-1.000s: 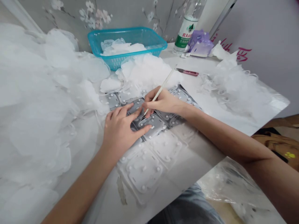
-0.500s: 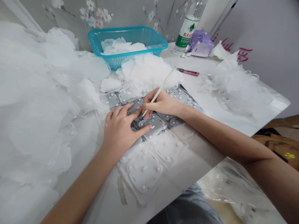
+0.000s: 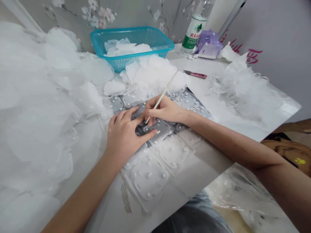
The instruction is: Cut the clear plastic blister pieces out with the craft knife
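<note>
My right hand is closed in a pen grip around a thin pale stick, its lower tip down by a small white knob. Beneath it lies a translucent plastic sheet moulded into rounded-square panels with white knobs and small slots. Part of the sheet rests over a dark backing. My left hand lies flat on the sheet with fingers spread, its index fingertip close to the stick's tip and partly hidden by my right fingers. Whether the stick is a brush or a tool I cannot tell.
Heaped white translucent pieces cover the left side, with a smaller pile before a blue basket. Farther right are pink-handled snips, a water bottle, a purple packet and a tangle of clear plastic scraps.
My right hand and the stick have shifted slightly left and down, with the tip moving a little along the panel. My left hand stays nearly in place.
</note>
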### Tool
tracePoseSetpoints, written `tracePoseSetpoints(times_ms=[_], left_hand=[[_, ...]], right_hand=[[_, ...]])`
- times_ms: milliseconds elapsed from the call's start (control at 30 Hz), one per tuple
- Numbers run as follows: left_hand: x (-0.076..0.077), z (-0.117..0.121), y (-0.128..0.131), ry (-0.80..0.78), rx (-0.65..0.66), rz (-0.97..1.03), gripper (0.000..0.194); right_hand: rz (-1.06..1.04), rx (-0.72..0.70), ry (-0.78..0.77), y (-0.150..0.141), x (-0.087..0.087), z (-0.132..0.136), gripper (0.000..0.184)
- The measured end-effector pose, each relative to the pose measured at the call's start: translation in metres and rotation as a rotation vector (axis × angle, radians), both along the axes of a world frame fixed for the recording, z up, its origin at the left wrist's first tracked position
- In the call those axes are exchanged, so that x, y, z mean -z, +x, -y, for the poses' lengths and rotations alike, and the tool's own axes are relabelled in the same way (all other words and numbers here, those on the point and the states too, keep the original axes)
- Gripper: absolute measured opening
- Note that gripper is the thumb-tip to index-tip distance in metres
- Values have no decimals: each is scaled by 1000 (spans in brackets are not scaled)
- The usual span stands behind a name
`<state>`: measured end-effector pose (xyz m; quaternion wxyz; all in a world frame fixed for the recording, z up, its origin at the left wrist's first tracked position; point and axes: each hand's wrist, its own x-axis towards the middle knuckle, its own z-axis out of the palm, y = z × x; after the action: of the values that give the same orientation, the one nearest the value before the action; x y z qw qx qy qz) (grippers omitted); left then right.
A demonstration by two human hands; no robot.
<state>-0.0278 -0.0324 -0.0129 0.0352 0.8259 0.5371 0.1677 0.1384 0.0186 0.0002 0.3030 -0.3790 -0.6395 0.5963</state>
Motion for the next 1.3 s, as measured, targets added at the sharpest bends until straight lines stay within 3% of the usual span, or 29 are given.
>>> tracePoseSetpoints(times_ms=[367, 600, 833, 967, 1133, 1300], left_hand=[[-1, 1, -1, -37, 7, -17, 46], [-1, -1, -2, -53, 18, -19, 53], [-3, -15, -17, -130, 96, -138, 82], [-2, -23, -26, -120, 102, -126, 72], [0, -28, -33, -158, 203, -50, 44], [-2, -36, -42, -362, 251, 59, 50]], right_hand=[[8, 25, 9, -1, -1, 3, 24], [-123, 76, -17, 0, 3, 1, 28], [-145, 255, 83, 12, -7, 2, 38], [-151, 216, 78, 16, -12, 5, 36], [-139, 175, 75, 8, -9, 13, 35], [-120, 163, 139, -3, -6, 29, 30]])
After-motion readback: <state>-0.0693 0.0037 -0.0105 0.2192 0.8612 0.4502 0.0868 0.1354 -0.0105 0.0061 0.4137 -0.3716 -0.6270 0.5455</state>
